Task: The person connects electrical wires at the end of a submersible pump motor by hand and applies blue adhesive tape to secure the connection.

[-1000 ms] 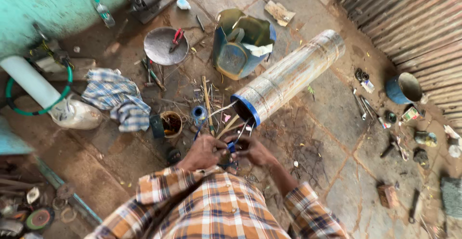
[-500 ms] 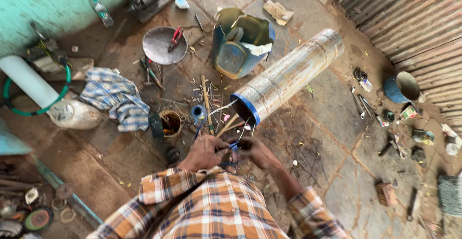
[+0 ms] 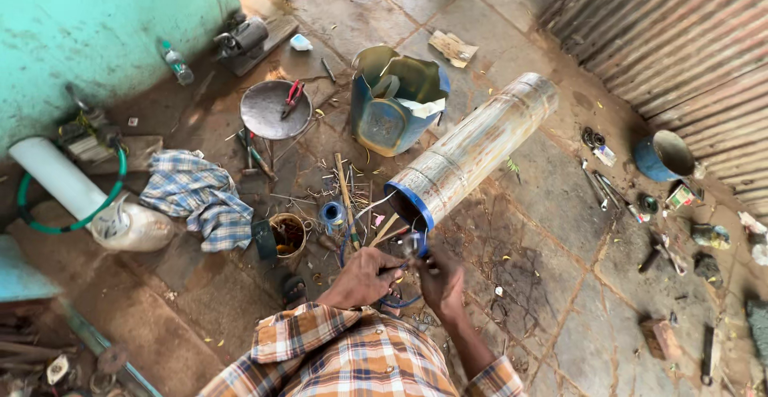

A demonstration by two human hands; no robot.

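My left hand (image 3: 364, 277) and my right hand (image 3: 440, 279) are close together over the floor, both gripping a small tool with thin wire (image 3: 406, 263) between them. Just beyond them lies a long metal cylinder (image 3: 476, 149) on its side, its blue-rimmed open end (image 3: 411, 205) facing my hands, with wires and thin sticks coming out of it. A small blue spool (image 3: 334, 215) and a rusty tin can (image 3: 288, 234) stand to the left of the hands.
A dented blue container (image 3: 396, 101), a round metal pan (image 3: 272, 109) with red pliers, a checked cloth (image 3: 200, 195), a white pipe (image 3: 60, 177) with green hose, a blue bucket (image 3: 662, 155) and scattered tools lie on the stone floor. A corrugated metal wall (image 3: 680, 37) is on the right.
The view has shifted slightly; my hands stay together at the cylinder's open end, still working the tool and wire.
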